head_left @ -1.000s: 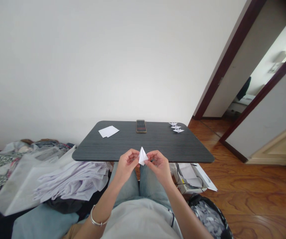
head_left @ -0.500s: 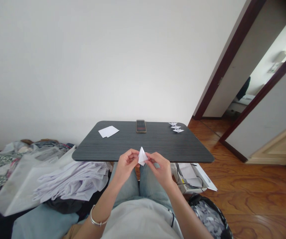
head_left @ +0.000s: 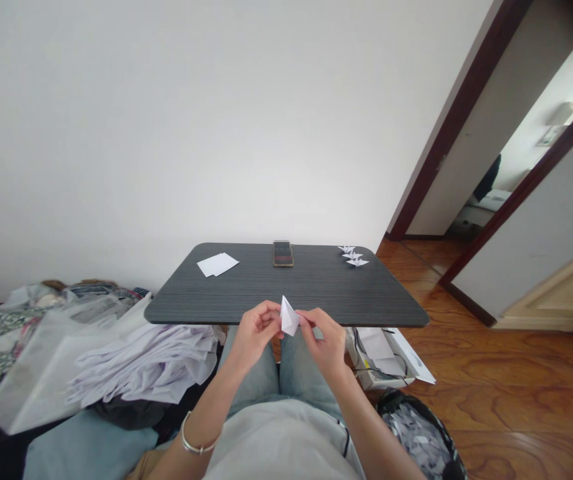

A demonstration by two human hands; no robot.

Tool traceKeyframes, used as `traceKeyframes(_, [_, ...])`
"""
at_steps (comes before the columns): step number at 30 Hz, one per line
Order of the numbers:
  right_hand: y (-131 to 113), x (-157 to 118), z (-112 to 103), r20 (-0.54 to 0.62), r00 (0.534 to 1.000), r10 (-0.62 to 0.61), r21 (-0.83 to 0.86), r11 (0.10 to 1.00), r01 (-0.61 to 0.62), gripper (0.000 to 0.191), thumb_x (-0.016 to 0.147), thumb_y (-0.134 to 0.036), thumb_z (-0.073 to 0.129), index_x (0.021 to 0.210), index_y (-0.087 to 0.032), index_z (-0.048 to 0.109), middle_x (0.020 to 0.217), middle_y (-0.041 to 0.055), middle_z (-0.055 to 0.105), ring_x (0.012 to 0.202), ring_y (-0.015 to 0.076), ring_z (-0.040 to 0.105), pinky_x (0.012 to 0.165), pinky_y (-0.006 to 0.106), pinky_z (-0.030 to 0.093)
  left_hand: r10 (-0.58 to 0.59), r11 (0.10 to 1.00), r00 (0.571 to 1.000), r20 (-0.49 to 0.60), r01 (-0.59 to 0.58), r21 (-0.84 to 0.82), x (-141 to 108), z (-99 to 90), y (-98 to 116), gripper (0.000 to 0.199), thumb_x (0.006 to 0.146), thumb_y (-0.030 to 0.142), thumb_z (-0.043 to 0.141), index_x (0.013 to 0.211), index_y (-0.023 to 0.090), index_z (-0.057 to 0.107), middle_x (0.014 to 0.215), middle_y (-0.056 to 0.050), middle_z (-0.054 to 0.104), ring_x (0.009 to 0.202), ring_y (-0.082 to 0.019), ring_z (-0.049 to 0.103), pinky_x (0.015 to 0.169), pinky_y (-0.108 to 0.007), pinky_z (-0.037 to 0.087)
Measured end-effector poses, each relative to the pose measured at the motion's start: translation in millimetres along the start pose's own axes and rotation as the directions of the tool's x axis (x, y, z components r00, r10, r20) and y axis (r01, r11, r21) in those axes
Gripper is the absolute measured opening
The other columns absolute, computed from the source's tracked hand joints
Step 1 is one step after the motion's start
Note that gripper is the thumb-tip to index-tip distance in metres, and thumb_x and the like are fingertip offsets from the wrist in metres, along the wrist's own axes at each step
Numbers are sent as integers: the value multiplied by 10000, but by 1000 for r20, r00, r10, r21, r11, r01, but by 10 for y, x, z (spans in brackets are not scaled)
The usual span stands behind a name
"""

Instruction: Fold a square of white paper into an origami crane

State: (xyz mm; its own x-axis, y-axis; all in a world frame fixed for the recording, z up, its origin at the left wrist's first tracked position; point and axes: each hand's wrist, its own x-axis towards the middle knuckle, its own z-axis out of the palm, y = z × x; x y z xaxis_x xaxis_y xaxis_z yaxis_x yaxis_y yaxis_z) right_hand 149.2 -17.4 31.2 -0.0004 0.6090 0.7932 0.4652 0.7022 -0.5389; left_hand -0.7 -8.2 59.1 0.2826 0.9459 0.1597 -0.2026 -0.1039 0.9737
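Observation:
A small white folded paper point(head_left: 289, 318), pointed at the top, is held up between my two hands at the near edge of the dark table point(head_left: 246, 300). My left hand point(head_left: 257, 328) pinches its left side between thumb and fingers. On the other side, my right hand point(head_left: 323, 335) grips its right edge with thumb and forefinger. Several small white folded paper cranes point(head_left: 353, 256) stand at the table's far right. White paper sheets point(head_left: 217, 264) overlap at the far left.
A phone-like dark rectangular object point(head_left: 282, 254) lies at the table's back middle. Folded clothes point(head_left: 151, 363) are heaped on the left. Below the table at right are a white box with cables point(head_left: 381, 360) and a black bag of paper scraps point(head_left: 421, 437).
The folded paper has turned a little and its lower part has swung right. My right hand has shifted slightly to the right; my left hand stays almost in place.

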Motion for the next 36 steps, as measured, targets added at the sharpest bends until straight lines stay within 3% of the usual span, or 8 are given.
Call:
traceKeyframes(4, [-45,39,20,4,974,226,71,972,-225,151,807,-201,511,707,-183,623,599,1,593,535,126,544,512,226,441,30,999,1000,3,-30,30,3,-13,-33,242,729,273,631,921,129,601,615,4,599,555,-103,548,549,-212,448])
traceKeyframes(8, [-41,47,33,-12,947,321,83,944,-319,154,786,-218,537,647,-175,586,563,-11,573,507,120,521,501,223,418,98,994,994,-47,-96,53,-23,-18,-31,368,780,300,574,1122,167,547,781,-39,645,656,-132,596,581,-226,471])
traceKeyframes(13, [-52,46,39,-28,936,351,82,934,-347,136,770,-209,554,642,-174,584,560,-14,577,497,117,514,498,222,406,167,977,985,-34,-161,139,-63,5,16,474,696,237,677,1152,217,549,1027,-69,622,806,-147,597,684,-238,495])
traceKeyframes(17, [-64,52,38,-22,942,335,92,939,-332,135,777,-210,554,649,-176,583,570,-14,570,508,116,512,505,223,409,180,958,983,-40,-166,233,-69,36,42,445,650,208,712,1079,184,597,1048,-87,617,813,-159,597,668,-241,513])
traceKeyframes(24, [-45,77,22,-43,946,322,159,937,-311,120,791,-228,546,684,-188,583,693,11,575,651,141,545,519,219,422,183,954,983,26,-184,235,-62,19,30,355,736,150,592,1090,176,599,1024,-83,637,867,-173,598,725,-258,514])
traceKeyframes(29, [-19,50,50,3,904,427,316,858,-406,110,790,-259,560,717,-183,596,691,13,591,615,135,545,526,230,451,201,944,979,9,-196,267,-57,20,20,290,743,123,533,1014,155,631,1009,-83,627,826,-163,595,711,-262,512])
traceKeyframes(36, [-79,77,66,82,849,522,551,687,-475,150,734,-310,634,695,-175,583,590,-9,571,529,115,527,464,212,452,151,964,981,-121,-119,237,-18,30,-57,255,689,164,632,942,138,631,852,-56,640,736,-143,594,669,-239,487])
